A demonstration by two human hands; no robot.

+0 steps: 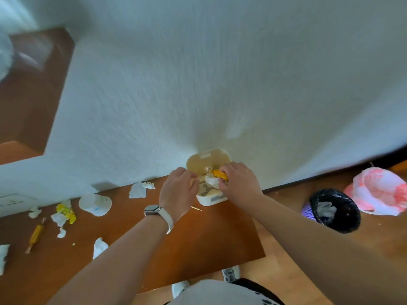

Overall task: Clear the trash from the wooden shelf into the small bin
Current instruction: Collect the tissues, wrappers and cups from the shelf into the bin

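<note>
right hand (239, 181) gripping yellow wrapper (218, 174), labels unreadable

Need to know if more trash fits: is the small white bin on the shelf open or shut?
Open. The small bin's lid stands tipped back against the wall, and both hands are pushing tissue and a yellow wrapper into it.

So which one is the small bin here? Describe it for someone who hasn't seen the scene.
Find the wooden shelf along the white wall. At its right end, against the wall, sits the small bin: a cream box with its lid flipped up, both hands over it. The floor baskets are round and bag-lined.
</note>
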